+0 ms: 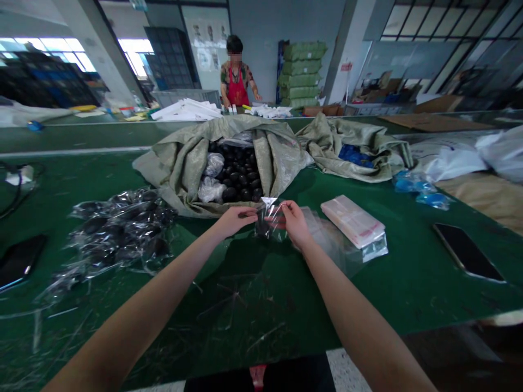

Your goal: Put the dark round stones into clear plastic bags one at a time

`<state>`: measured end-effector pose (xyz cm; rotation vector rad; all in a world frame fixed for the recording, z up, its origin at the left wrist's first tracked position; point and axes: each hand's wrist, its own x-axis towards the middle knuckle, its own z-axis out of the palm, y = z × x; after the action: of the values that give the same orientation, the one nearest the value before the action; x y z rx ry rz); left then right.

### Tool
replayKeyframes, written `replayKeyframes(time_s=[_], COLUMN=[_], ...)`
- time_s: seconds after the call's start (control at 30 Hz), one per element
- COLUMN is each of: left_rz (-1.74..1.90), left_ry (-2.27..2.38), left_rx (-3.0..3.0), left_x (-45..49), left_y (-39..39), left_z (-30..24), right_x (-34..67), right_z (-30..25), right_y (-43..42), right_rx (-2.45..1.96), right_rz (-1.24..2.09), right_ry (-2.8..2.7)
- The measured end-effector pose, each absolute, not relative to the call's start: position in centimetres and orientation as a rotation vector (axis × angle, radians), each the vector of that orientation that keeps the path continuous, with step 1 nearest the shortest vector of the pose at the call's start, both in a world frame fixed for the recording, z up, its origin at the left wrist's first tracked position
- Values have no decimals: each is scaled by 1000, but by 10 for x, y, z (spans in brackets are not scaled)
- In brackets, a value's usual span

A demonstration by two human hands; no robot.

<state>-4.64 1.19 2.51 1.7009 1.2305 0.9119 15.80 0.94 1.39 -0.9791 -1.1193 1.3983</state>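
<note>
Right hand (295, 223) has thumb and fingertips pinched on the edge of a small clear bag (267, 222), which stands up between both hands above the worktop (396, 296). The left hand (237, 219) touches the bag's opposite edge with its fingers; whether finger and thumb clamp it, I cannot tell. A dark patch shows through the film, too unclear to name.

Taking the clear bag as the clock's centre, with twelve pointing away from the wearer, a wide-mouthed woven sack (281, 155) lies at eleven, full of black ovals (243, 175). Towards nine is a heap of black pieces in clear wrap (118, 228), with a phone (20, 261) beyond it. At three lie loose clear sleeves (329, 239), fanned out just beside the right hand, and a stack of flat packets (352, 219); farther out, between three and four, rests another phone (468, 251). At two sits a second sack (322, 140) holding blue pieces (355, 155). Between eleven and twelve, across the room, a person in a red apron (237, 90) stands behind white strips (188, 110).
</note>
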Motion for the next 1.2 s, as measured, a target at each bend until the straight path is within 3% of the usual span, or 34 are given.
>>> replayKeyframes(time_s=[0.5, 1.2], left_rz=[913, 937], left_ry=[1354, 1279], left_rx=[1573, 1748], left_x=[-43, -55], left_y=[6, 15], left_z=[6, -8], right_x=[183, 190], right_z=[7, -14], right_y=[21, 35], right_rx=[-1088, -1104], right_rz=[1472, 1249], right_ry=[-1314, -1545])
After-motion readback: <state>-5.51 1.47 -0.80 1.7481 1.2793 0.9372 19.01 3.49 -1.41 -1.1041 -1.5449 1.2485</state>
